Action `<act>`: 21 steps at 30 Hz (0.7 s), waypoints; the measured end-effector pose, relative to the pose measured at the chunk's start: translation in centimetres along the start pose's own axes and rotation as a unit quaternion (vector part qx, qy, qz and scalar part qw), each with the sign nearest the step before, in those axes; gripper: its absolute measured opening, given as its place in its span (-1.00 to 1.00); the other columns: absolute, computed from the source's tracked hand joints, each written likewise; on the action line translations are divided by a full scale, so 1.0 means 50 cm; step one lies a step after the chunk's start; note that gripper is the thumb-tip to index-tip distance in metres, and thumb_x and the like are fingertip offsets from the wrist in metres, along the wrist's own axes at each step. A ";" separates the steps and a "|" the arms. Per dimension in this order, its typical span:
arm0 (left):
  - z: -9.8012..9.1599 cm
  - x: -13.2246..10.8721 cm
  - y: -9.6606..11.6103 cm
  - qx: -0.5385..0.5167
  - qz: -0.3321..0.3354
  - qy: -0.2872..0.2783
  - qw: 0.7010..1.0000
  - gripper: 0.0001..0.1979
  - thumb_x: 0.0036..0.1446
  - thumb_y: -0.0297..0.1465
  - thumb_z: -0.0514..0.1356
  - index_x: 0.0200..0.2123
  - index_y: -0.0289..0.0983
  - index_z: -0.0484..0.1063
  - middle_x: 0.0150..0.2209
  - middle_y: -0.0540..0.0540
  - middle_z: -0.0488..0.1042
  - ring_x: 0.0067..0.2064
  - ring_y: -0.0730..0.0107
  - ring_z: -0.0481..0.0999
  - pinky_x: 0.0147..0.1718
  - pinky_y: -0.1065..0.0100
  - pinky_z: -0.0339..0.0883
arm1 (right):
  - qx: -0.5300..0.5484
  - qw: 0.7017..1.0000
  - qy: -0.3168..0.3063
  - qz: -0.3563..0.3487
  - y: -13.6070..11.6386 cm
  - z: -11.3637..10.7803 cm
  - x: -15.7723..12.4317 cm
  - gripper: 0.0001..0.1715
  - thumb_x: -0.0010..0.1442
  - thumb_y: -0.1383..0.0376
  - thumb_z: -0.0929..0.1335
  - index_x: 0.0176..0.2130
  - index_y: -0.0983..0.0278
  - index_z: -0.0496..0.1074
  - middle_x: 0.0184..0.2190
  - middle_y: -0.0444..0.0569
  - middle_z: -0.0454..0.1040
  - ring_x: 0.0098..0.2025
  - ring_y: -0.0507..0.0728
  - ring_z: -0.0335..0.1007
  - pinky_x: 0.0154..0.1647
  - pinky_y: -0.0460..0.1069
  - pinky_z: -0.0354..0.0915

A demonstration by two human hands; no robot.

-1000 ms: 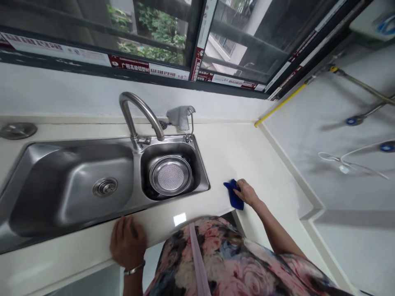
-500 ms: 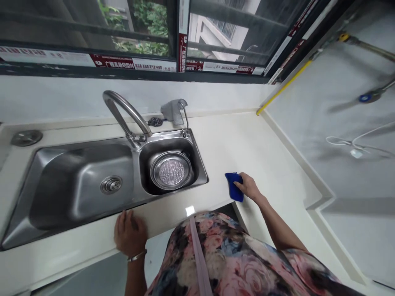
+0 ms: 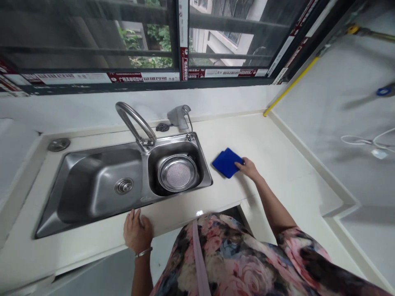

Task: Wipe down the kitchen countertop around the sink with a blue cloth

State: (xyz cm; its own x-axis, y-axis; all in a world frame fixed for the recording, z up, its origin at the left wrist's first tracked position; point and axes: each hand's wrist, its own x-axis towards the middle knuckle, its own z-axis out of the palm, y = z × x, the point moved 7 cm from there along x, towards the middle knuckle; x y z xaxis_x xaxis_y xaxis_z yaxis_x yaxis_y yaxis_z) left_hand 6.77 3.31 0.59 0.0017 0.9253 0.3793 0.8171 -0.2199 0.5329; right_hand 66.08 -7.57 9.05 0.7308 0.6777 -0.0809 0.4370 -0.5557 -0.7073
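Observation:
A blue cloth [image 3: 227,163] is spread out over the pale countertop [image 3: 262,139], just right of the sink. My right hand [image 3: 247,169] pinches its right corner between thumb and fingers. At the counter's front edge, below the sink, my left hand [image 3: 137,231] rests with its fingers apart and holds nothing. The steel double sink [image 3: 101,164] lies between my left hand and the window. Its smaller right bowl contains a round steel strainer [image 3: 178,174].
A curved faucet [image 3: 137,123] rises behind the sink, beside a grey pull-out sprayer [image 3: 179,117] and a dark scourer [image 3: 162,127]. A steel disc [image 3: 58,144] sits at the back left. A yellow pipe [image 3: 291,86] runs up the right corner.
My right hand has moved forward over the counter, and the blue cloth now lies wider and closer to the sink. The whole view has shifted slightly; my left hand stays at the front edge.

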 end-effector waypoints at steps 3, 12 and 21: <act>0.000 0.002 0.004 -0.002 -0.005 -0.004 1.000 -0.60 0.31 -0.28 0.12 0.10 -0.32 0.54 0.25 -0.40 0.50 0.35 -0.04 0.40 0.36 -0.13 0.27 | -0.089 0.994 0.023 -0.055 0.022 0.005 -0.011 -0.31 0.28 0.02 0.36 0.25 0.35 0.36 0.23 0.36 0.44 0.18 0.43 0.42 0.19 0.29 0.36; -0.013 0.032 -0.008 0.046 0.036 -0.039 0.998 -0.55 0.32 -0.16 0.08 0.06 -0.33 0.56 0.15 -0.41 0.55 0.22 -0.05 0.51 0.31 -0.13 0.32 | -0.303 0.932 -0.072 -0.185 -0.079 0.231 -0.044 -0.26 0.47 0.05 0.19 0.49 0.27 0.19 0.54 0.12 0.07 0.57 0.58 -0.26 0.51 0.53 -0.32; 0.003 0.053 -0.013 0.129 -0.133 -0.087 0.979 -0.27 0.35 -0.04 -0.05 0.31 -0.49 0.38 0.43 -0.56 0.24 0.50 -0.43 0.08 0.38 -0.50 -0.05 | -0.284 0.877 -0.154 -0.355 -0.022 0.214 -0.196 -0.29 0.44 0.11 0.29 0.48 0.14 0.24 0.56 0.05 0.05 0.59 0.54 -0.28 0.52 0.53 -0.22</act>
State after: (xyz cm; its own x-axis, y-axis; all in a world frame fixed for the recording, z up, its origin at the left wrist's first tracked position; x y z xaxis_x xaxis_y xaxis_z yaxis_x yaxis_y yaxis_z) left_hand 6.33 5.95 1.14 -0.1504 0.9828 0.1071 0.9202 0.0995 0.3785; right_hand 52.83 -8.47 3.09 0.0309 0.9995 -0.0107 0.9794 -0.0324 -0.1993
